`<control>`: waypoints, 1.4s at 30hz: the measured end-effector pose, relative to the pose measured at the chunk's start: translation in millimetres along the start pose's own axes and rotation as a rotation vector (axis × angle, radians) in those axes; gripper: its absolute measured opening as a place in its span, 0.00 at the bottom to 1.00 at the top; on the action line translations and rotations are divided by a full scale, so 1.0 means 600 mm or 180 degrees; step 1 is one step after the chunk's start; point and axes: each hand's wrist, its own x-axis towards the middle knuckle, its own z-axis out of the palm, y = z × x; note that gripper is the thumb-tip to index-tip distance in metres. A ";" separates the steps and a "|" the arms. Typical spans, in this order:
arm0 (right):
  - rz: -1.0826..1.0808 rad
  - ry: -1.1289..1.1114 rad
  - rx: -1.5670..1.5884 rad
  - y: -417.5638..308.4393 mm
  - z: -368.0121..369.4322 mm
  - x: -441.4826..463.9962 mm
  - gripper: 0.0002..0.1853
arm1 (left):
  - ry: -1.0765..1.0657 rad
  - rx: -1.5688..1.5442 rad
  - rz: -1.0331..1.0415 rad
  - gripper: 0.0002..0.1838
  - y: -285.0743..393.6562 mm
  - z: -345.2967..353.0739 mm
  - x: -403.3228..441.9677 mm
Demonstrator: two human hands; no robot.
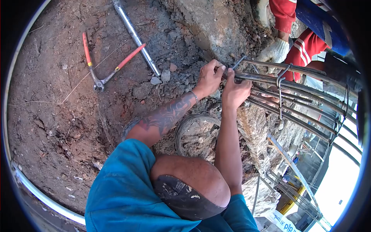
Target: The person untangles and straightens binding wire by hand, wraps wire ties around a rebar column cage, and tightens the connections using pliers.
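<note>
My left hand (209,78) is closed in a pinch at the near end of the rebar cage (301,88), below a bent tie bar. Close beside it, my right hand (236,91) has its fingers closed at the ends of the long bars. Whatever thin piece either hand pinches is too small to make out. A coil of thin wire (181,133) lies on the ground between my forearms. Nippers with red handles (129,58) lie spread on the dirt to the left, near a shiny metal tube (135,35).
A co-worker's gloved hand (275,52) and red sleeves (303,50) are beyond the bars. Rough rock and concrete (251,127) lie under the cage. More rebar (290,191) and a white bag (284,221) are at the lower right.
</note>
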 end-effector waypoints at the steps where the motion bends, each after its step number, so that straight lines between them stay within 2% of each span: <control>1: -0.0001 -0.0014 -0.0015 0.001 -0.006 -0.008 0.20 | 0.0008 0.0234 0.0011 0.10 0.002 -0.003 -0.006; 3: 0.0051 -0.0076 -0.0008 -0.007 -0.005 -0.004 0.18 | 0.0044 0.0468 0.0102 0.10 0.011 -0.014 0.002; 5: 0.0071 -0.0089 0.0111 0.002 -0.001 -0.006 0.18 | -0.0411 0.0898 -0.0136 0.12 0.020 -0.027 -0.001; 6: 0.0110 -0.0113 0.0221 0.006 0.001 -0.008 0.17 | -0.0421 0.0909 -0.0124 0.12 0.025 -0.033 0.004; 8: 0.0124 -0.0094 0.0197 0.005 0.001 -0.005 0.17 | -0.1315 0.1381 0.0049 0.11 0.046 -0.043 0.029; 9: 0.0153 -0.0100 0.0156 0.005 0.000 -0.007 0.17 | -0.1331 0.1398 0.0050 0.11 0.046 -0.043 0.041; 11: 0.0255 -0.0275 0.0088 0.008 -0.005 -0.007 0.18 | -0.1798 0.2366 0.1184 0.12 0.044 -0.039 0.071; 13: 0.0357 -0.0400 0.0028 0.007 -0.013 0.000 0.19 | -0.1856 0.2464 0.1442 0.12 0.044 -0.042 0.080; 15: -0.0011 -0.0484 0.0034 0.001 -0.027 -0.004 0.16 | -0.1790 0.2616 0.1320 0.10 0.047 -0.042 0.075; 16: -0.0519 -0.0538 0.0384 0.006 -0.036 -0.002 0.11 | -0.1646 0.2655 0.1663 0.09 0.047 -0.045 0.070; 19: -0.0504 -0.0363 0.0058 0.012 -0.060 -0.024 0.07 | -0.1792 0.2668 0.1845 0.08 0.053 -0.049 0.068; 21: -0.0466 -0.0221 0.0176 0.020 -0.059 -0.029 0.06 | -0.1829 0.2550 0.1850 0.08 0.057 -0.047 0.070; 23: 0.0115 -0.0483 -0.0023 0.012 -0.054 -0.025 0.05 | -0.1802 0.2522 0.1951 0.08 0.058 -0.049 0.073; 24: 0.0158 -0.0478 -0.0222 0.011 -0.051 -0.022 0.06 | -0.1740 0.2438 0.2067 0.08 0.059 -0.052 0.071; 25: 0.0203 -0.0454 -0.0209 0.013 -0.046 -0.019 0.06 | -0.1788 0.2454 0.2082 0.08 0.060 -0.052 0.072; 27: 0.0390 -0.0558 -0.0184 0.017 -0.042 -0.015 0.08 | -0.1976 0.2700 0.1364 0.10 0.065 -0.049 0.070; 29: 0.0373 -0.0409 -0.0089 0.007 -0.042 -0.006 0.08 | -0.2019 0.2667 0.1355 0.11 0.054 -0.044 0.067; 31: 0.0619 -0.0274 -0.0062 -0.008 -0.044 0.005 0.08 | -0.1545 0.2178 0.0960 0.12 0.045 -0.042 0.059; 32: 0.0679 -0.0286 0.0024 -0.003 -0.034 0.006 0.08 | -0.1563 0.1984 0.0531 0.13 0.049 -0.038 0.057; 33: 0.0640 -0.0296 0.0044 0.000 -0.029 0.006 0.08 | -0.1295 0.1735 0.0753 0.14 0.036 -0.032 0.053; 35: 0.0646 -0.0391 0.0188 -0.001 -0.029 0.005 0.07 | -0.1000 0.1413 0.0793 0.14 0.044 -0.018 0.045; 36: 0.0699 -0.0490 0.0209 0.004 -0.033 0.008 0.06 | -0.0963 0.1783 0.1237 0.14 0.045 -0.015 0.047; 39: 0.0521 -0.0401 0.0500 0.005 -0.031 0.011 0.07 | -0.1043 0.1744 0.0824 0.13 0.061 -0.011 0.060; 40: 0.0280 -0.0307 0.0454 0.005 -0.026 0.012 0.08 | -0.0865 0.1646 0.0950 0.13 0.057 -0.011 0.057; 42: 0.0262 -0.0412 0.0306 0.007 -0.024 0.013 0.08 | -0.0853 0.1581 0.0741 0.14 0.044 -0.032 0.052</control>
